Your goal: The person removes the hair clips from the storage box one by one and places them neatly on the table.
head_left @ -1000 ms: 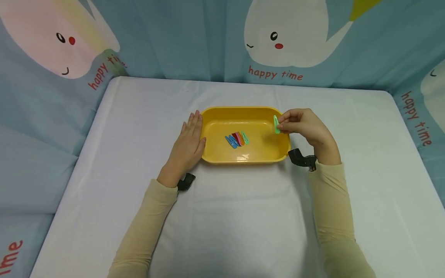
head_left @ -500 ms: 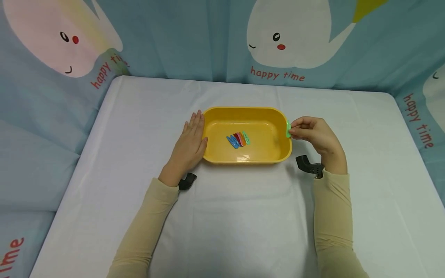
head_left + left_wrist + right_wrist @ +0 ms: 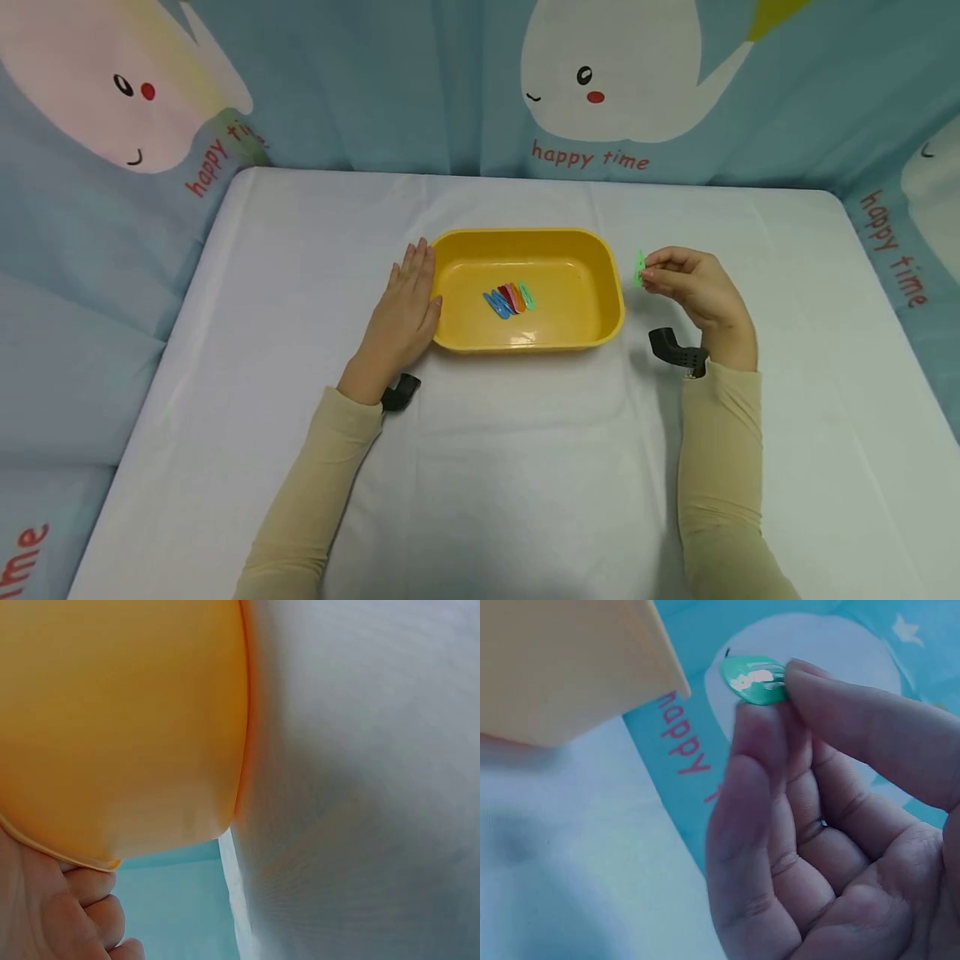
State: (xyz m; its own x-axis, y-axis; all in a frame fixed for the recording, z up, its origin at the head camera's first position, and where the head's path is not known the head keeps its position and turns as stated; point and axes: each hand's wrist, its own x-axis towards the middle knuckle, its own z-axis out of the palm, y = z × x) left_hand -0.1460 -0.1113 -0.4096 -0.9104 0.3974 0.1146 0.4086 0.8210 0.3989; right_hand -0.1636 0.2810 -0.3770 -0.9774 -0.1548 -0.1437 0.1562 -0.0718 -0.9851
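A yellow tray (image 3: 570, 333) stands on the white-covered table, with several coloured hair clips (image 3: 512, 299) in a row on its floor: blue, red, pink, orange and green. My left hand (image 3: 401, 312) lies with straight fingers along the tray's left rim. To the right of the tray, my right hand (image 3: 697, 283) pinches a green hair clip (image 3: 754, 679) between thumb and index finger, held up off the table. In the left wrist view, the fingers (image 3: 94, 907) show at the edge of the tray's outer wall (image 3: 127, 727).
A white cloth (image 3: 525, 467) covers the table. Blue curtains (image 3: 397, 92) printed with whales hang along its back and sides. A black wrist mount (image 3: 675, 348) sticks out from the right wrist, another (image 3: 401, 392) from the left.
My right hand has moved right with the green hair clip, from over the tray's right end to outside its rim. The left hand has stayed at the left rim.
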